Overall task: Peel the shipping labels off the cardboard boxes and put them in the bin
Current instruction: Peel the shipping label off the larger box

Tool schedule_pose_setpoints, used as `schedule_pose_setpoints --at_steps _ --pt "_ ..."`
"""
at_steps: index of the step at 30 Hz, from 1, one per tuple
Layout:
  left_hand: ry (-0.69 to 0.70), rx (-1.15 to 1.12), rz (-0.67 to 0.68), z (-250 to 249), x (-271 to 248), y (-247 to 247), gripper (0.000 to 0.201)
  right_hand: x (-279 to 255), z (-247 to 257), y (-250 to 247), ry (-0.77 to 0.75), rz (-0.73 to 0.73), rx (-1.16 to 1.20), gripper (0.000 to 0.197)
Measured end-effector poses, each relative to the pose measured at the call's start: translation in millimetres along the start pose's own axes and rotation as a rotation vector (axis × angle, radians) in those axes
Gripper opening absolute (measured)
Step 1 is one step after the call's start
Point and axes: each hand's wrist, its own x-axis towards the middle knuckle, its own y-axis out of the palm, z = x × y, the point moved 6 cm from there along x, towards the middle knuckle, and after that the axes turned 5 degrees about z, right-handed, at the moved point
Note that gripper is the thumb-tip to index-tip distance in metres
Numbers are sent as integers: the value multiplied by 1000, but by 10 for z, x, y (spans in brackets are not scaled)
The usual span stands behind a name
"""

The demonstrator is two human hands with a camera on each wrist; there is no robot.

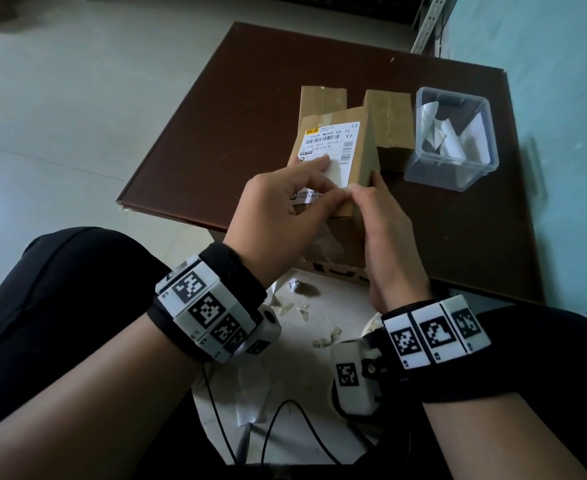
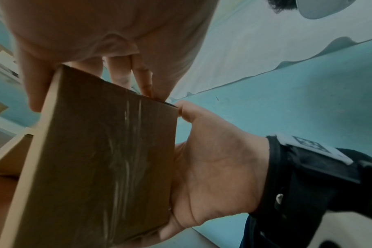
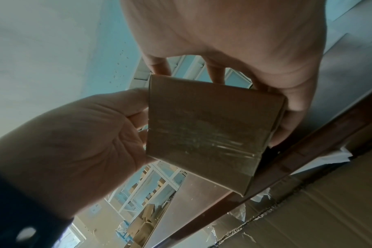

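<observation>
Head view: both hands [image 1: 278, 202] seemingly grip the labelled box [image 1: 351, 147].

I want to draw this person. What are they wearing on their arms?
Bare forearms, no sleeves. Each wrist has a black strap carrying white blocks printed with black square-pattern markers, plus a small white camera unit underneath. Thin black cables hang below.

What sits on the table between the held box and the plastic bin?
In the head view, a second cardboard box stands between the held box and the plastic bin.
</observation>
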Motion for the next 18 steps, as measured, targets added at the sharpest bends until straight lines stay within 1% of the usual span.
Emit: schedule_pose_setpoints --at_steps 3,5,13,18 --pt "25 32 11 -9 0 11 6 -3 -23 25 0 24 12 49" --pt "32 44 20 -8 -2 29 7 -1 -40 36 -1 35 31 50" --pt "11 64 28 22 23 -2 6 37 -144 60 11 57 83 80" --pt "29 69 11 24 40 1 7 75 -186 40 4 58 61 82"
